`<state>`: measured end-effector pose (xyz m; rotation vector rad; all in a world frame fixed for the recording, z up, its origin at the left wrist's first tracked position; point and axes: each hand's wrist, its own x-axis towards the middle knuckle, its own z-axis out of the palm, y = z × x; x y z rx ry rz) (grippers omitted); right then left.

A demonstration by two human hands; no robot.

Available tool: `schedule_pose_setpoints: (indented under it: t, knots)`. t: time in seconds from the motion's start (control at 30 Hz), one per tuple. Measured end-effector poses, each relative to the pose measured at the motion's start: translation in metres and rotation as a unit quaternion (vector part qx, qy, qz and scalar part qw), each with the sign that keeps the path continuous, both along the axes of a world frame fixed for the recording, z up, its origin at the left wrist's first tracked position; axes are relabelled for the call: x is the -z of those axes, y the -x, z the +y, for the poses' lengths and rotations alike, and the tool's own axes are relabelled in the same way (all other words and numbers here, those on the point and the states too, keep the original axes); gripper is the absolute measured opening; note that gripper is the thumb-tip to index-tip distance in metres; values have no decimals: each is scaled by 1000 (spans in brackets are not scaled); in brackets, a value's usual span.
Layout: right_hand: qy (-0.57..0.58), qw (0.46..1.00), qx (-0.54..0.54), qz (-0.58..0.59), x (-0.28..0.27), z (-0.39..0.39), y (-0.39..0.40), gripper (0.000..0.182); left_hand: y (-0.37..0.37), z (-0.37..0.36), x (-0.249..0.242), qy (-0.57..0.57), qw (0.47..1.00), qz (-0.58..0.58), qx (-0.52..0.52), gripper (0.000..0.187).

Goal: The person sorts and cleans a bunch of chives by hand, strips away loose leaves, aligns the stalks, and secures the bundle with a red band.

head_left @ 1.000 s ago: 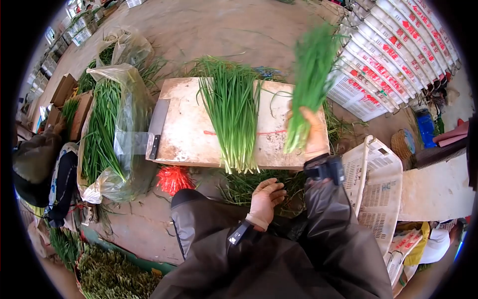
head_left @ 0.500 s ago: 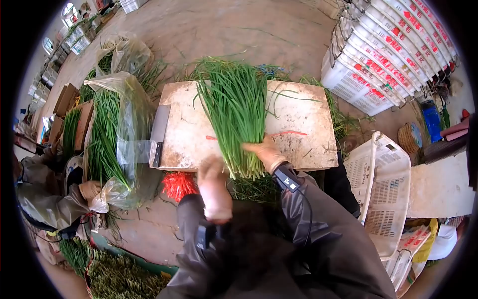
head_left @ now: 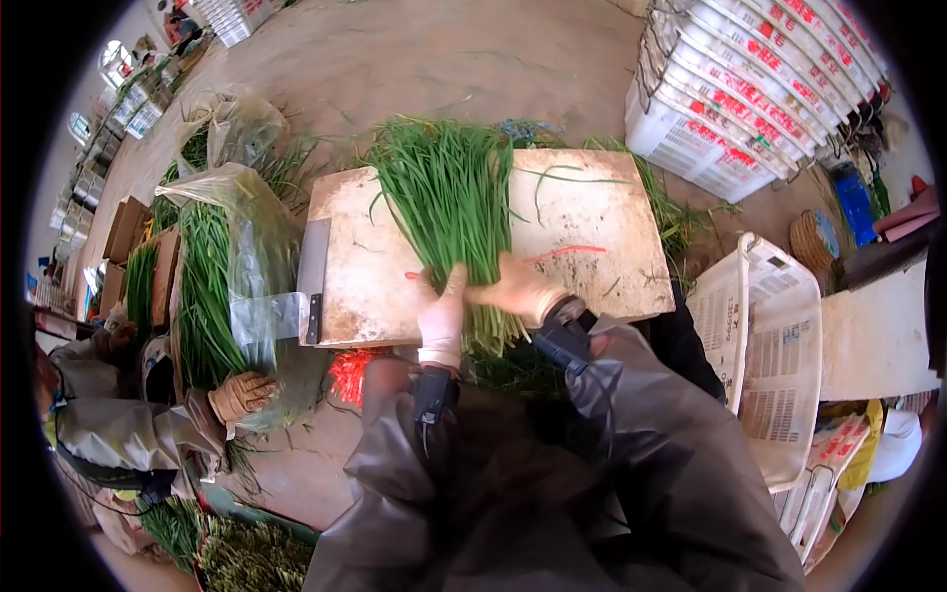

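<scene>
A thick bunch of green chives (head_left: 444,192) lies lengthwise on a worn, pale board (head_left: 612,222), with the cut stem ends toward me. My left hand (head_left: 441,311), in a light glove, is closed around the left side of the stems, thumb on top. From the right, my gloved right hand (head_left: 523,288) wraps the same stems. A red tie strip (head_left: 567,251) passes under the bunch, and its ends show on both sides. On the board's left edge rests a broad knife (head_left: 314,276). A tuft of red strips (head_left: 350,375) hangs below the board's front edge.
At left, a plastic bag (head_left: 261,217) holds more chives, beside a co-worker's gloved hand (head_left: 242,397). White crates (head_left: 730,99) stand stacked at the far right. Another white crate (head_left: 774,365) is close on my right. Cut greens (head_left: 256,557) lie at lower left.
My left hand has moved up from the board's front edge onto the stems and closed there. My right hand stays on the bunch. The co-worker's hand has shifted right along the bag.
</scene>
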<state>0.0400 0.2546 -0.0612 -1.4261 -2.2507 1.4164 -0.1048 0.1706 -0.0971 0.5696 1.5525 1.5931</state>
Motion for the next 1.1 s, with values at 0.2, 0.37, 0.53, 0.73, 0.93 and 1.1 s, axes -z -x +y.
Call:
schedule_pose_setpoints:
  t: [0.2,0.37,0.53,0.73,0.93,1.1]
  knots:
    - [51,998,10,-27,-14,31,-26,75,8,8,3,34,993,115,21,83]
    - [-26,994,-16,-101,0,39,-20,57,-2,13,-21,63,971,231,6,88]
    - [14,991,-76,-112,-5,48,-20,68,-15,22,-20,61,933,355,18,99]
    - [2,998,67,-10,1,39,-37,75,-21,27,-25,79,885,455,53,106]
    - [120,974,40,189,5,40,-37,58,-17,33,-17,57,902,421,82,115]
    - [184,940,75,279,15,35,-30,50,-12,32,-13,79,895,430,89,121]
